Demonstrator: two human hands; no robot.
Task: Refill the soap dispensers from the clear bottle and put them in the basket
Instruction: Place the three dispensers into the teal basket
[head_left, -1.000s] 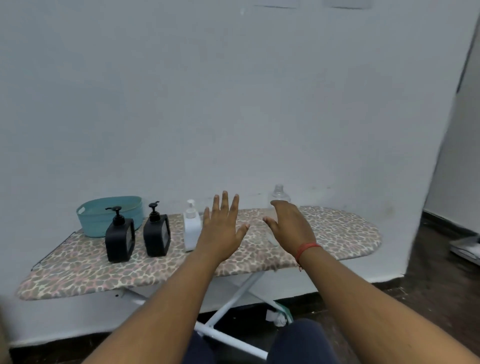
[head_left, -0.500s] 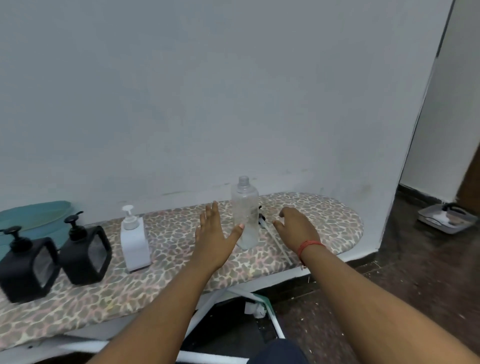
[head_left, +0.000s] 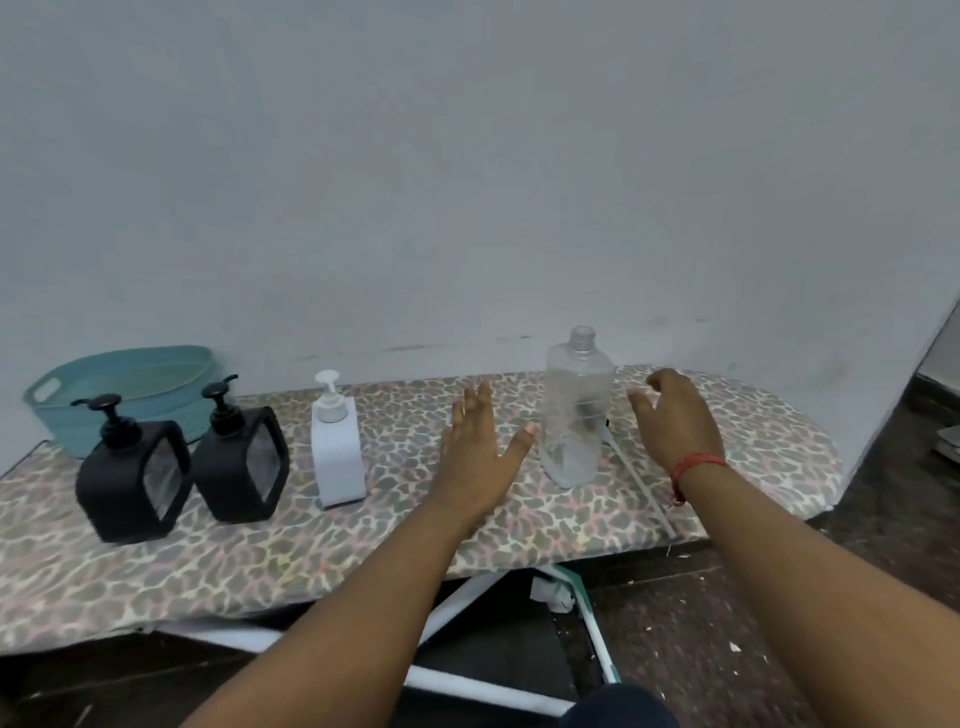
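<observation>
Clear bottle (head_left: 575, 415): upright, uncapped, between both spread, empty hands; left hand (head_left: 480, 447) thumb nearly touching, right hand (head_left: 675, 421) slightly farther.

— worn on the arms?
— nothing; bare from the frame's lower edge up to the left hand (head_left: 475, 452) and the right hand (head_left: 680, 421), no sleeves.
— on the wrists?
— a thin red thread bracelet (head_left: 693, 464) wound round the right wrist, a loose end hanging below. nothing on the left.
— rings, watch?
— none to be seen on the fingers (head_left: 480, 402).
— lower down?
— dark navy cloth (head_left: 621, 707) at the bottom edge, blurred; garment unclear.
</observation>
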